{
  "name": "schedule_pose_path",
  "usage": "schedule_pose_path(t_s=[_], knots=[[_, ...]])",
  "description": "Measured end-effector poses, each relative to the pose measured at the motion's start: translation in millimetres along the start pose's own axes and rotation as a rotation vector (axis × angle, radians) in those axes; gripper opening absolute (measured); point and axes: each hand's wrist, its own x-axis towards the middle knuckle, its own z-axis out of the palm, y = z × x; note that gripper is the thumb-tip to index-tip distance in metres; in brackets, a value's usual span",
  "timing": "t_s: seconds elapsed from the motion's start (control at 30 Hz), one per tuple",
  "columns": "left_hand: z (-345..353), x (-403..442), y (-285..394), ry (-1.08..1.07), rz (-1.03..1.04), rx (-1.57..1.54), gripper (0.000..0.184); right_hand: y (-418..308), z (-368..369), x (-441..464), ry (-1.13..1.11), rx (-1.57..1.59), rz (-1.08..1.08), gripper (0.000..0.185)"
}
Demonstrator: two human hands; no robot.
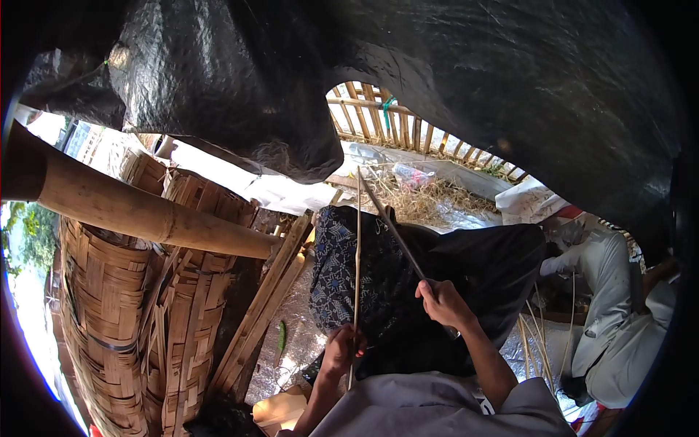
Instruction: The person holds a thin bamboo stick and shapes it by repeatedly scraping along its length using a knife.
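My left hand [342, 351] is closed around a thin bamboo strip [357, 269], which stands nearly upright in front of my lap. In my right hand [444, 304] is a long, dark, narrow knife [394, 231], slanting up and to the left. Near the top of the strip the knife's tip comes close to it; whether they touch I cannot tell. Under the strip lies a dark blue patterned cloth [336, 251] over my left leg. Dark trousers [480, 266] cover my other knee. My fingers hide most of the knife's handle.
Tall woven bamboo baskets [109, 291] stand at the left, crossed by a thick bamboo pole [145, 211]. Split bamboo pieces [262, 306] lean beside them. Black plastic sheeting [510, 80] hangs overhead. Straw shavings [422, 200] lie ahead; another person [611, 313] sits at the right near thin strips [537, 342].
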Motion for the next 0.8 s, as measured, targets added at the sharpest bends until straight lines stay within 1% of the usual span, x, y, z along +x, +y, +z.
schedule_pose_path(t_s=[0.03,0.07,0.1,0.13,0.17,0.2,0.23,0.27,0.33,0.37,0.4,0.47,0.5,0.57,0.6,0.67,0.7,0.8], knots=[[-0.6,-3.8,-2.0,0.012,0.119,0.194,0.026,-4.1,2.9,-1.1,0.013,-0.128,-0.035,0.046],[-0.6,-3.9,-2.9,0.013,0.125,0.181,0.026,-6.8,3.8,-0.1,0.025,-0.258,-0.077,0.043],[-1.2,-4.5,-3.9,-0.032,0.181,0.093,0.027,-1.0,7.8,3.8,0.015,-0.276,-0.124,0.039],[-3.3,-7.0,-6.0,-0.073,0.234,0.007,0.027,0.8,11.7,3.5,0.003,-0.281,-0.127,0.039],[-10.0,-3.1,-15.5,-0.065,0.240,0.000,0.027,0.2,16.4,4.8,0.017,-0.394,-0.213,0.039],[-11.8,2.4,-21.5,0.004,0.346,0.222,0.029,-2.0,20.5,7.3,0.032,-0.506,-0.303,0.039],[-13.6,6.7,-25.9,0.076,0.448,0.443,0.030,-7.0,24.3,9.4,0.022,-0.549,-0.319,0.041],[-16.8,6.6,-29.4,0.084,0.453,0.435,0.030,-12.0,27.2,12.7,0.014,-0.554,-0.326,0.041],[3.5,-16.2,-2.3,0.129,-0.082,-0.020,0.032,-19.7,33.8,17.4,-0.006,-0.695,-0.379,0.043],[-11.4,-10.8,-20.1,0.029,-0.006,0.001,0.032,-21.5,36.8,21.0,-0.015,-0.756,-0.397,0.047],[-10.8,-13.5,-22.1,0.034,-0.007,-0.006,0.032,-21.7,38.8,24.0,-0.023,-0.758,-0.398,0.047],[-7.4,-18.0,-24.4,0.203,-0.049,0.179,0.031,-21.6,42.4,30.3,-0.074,-0.863,-0.399,0.050],[-9.1,-18.3,-23.9,0.208,-0.049,0.170,0.031,-21.3,43.7,33.2,-0.083,-0.866,-0.403,0.050],[-13.8,-20.8,-21.5,0.097,-0.006,0.119,0.029,-19.5,46.0,35.0,-0.130,-0.875,-0.397,0.052],[-14.5,-20.2,-18.2,0.102,-0.008,0.110,0.029,-18.9,47.0,34.9,-0.140,-0.878,-0.398,0.052],[-15.0,-17.5,-10.7,0.019,0.036,0.091,0.026,-18.1,47.8,34.8,-0.148,-0.890,-0.396,0.052],[-19.0,-12.3,-11.7,0.022,0.004,0.064,0.021,-17.2,47.9,34.5,-0.154,-0.894,-0.397,0.052],[-18.6,-5.0,-10.7,0.048,-0.026,-0.048,0.019,-13.7,47.1,34.7,-0.156,-0.882,-0.375,0.052]])
